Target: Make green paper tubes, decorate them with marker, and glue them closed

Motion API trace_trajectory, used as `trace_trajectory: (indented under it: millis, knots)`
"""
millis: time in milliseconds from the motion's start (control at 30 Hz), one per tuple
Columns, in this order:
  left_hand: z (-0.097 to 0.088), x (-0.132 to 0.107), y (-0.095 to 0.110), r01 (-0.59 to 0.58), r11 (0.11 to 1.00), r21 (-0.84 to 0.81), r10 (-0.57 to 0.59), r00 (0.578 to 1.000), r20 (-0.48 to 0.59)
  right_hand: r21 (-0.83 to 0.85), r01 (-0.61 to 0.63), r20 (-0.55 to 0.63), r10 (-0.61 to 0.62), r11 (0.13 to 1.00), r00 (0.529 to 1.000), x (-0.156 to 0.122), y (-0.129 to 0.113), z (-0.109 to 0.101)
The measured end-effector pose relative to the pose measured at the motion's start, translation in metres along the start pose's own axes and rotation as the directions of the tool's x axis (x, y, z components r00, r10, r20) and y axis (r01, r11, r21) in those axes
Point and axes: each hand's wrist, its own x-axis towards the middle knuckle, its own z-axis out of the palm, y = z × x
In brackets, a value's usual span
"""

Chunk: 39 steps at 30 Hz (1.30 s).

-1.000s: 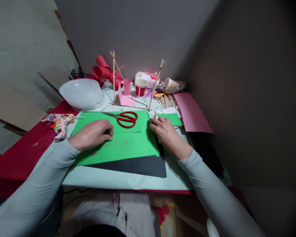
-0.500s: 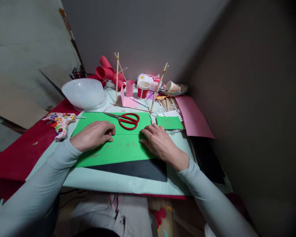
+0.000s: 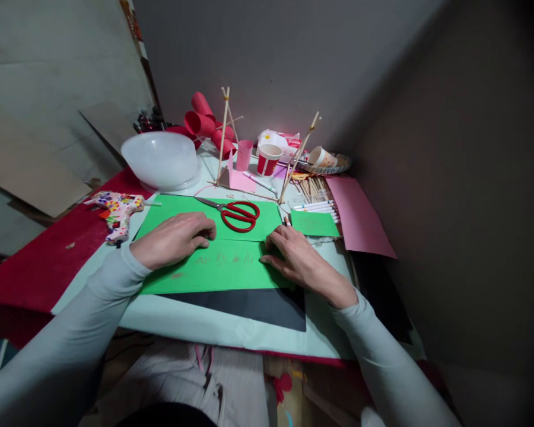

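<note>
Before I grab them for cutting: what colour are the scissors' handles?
Red handles, head view.

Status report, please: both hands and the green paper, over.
Left hand and right hand both press on green paper. Paper lies on black sheet. Red scissors rest on its far part.

Pressing down on the green paper [image 3: 213, 273] with left hand [image 3: 173, 238] and right hand [image 3: 296, 259], side by side. Red scissors [image 3: 239, 214] lying on that paper, just past the fingers [image 3: 204, 231]. Black paper [image 3: 249, 302] underneath, on the table [image 3: 196, 323].
</note>
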Motion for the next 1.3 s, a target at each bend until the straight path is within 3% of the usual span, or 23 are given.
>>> trace_trajectory:
  millis: [267,533,600,633,733,800,833,967,1033,1133,1300]
  knots:
    - [-0.006,-0.038,-0.006,0.103,0.992,0.07,-0.1,0.994,-0.043,0.168,0.006,-0.02,-0.003,0.986,1.0,-0.006,0.006,0.001]
    - [-0.005,-0.044,-0.014,0.153,0.966,-0.209,-0.195,0.96,-0.199,0.468,0.037,-0.187,0.058,0.883,0.981,-0.002,0.01,-0.005]
    - [-0.012,-0.043,-0.006,0.142,0.938,-0.316,-0.222,0.947,-0.234,0.623,0.039,-0.253,0.155,0.781,0.955,-0.002,0.008,-0.008]
    - [-0.016,-0.042,-0.001,0.128,0.906,-0.404,-0.248,0.933,-0.261,0.726,0.041,-0.273,0.232,0.687,0.934,-0.002,0.006,-0.011]
    - [-0.027,-0.032,0.017,0.0,0.574,-0.819,-0.441,0.843,-0.309,0.956,0.108,-0.226,0.449,0.272,0.865,0.0,-0.001,-0.021]
    - [-0.032,-0.021,0.027,-0.099,0.41,-0.907,-0.517,0.794,-0.32,0.979,0.181,-0.206,0.501,0.098,0.841,0.005,-0.006,-0.03]
    - [-0.034,-0.014,0.03,-0.141,0.388,-0.911,-0.537,0.769,-0.348,0.975,0.215,-0.213,0.52,0.058,0.827,0.008,-0.007,-0.034]
    - [-0.036,0.009,0.033,-0.23,0.486,-0.843,-0.565,0.654,-0.504,0.955,0.298,-0.246,0.612,0.018,0.752,0.02,-0.005,-0.044]
    - [-0.033,0.013,0.03,-0.218,0.538,-0.814,-0.565,0.624,-0.54,0.954,0.3,-0.229,0.635,-0.004,0.738,0.024,0.0,-0.04]
    - [-0.027,0.014,0.026,-0.178,0.583,-0.793,-0.557,0.623,-0.549,0.958,0.284,-0.197,0.643,-0.033,0.74,0.025,0.005,-0.03]
    - [-0.021,0.011,0.023,-0.145,0.579,-0.803,-0.564,0.639,-0.522,0.959,0.278,-0.173,0.656,-0.058,0.734,0.023,0.006,-0.027]
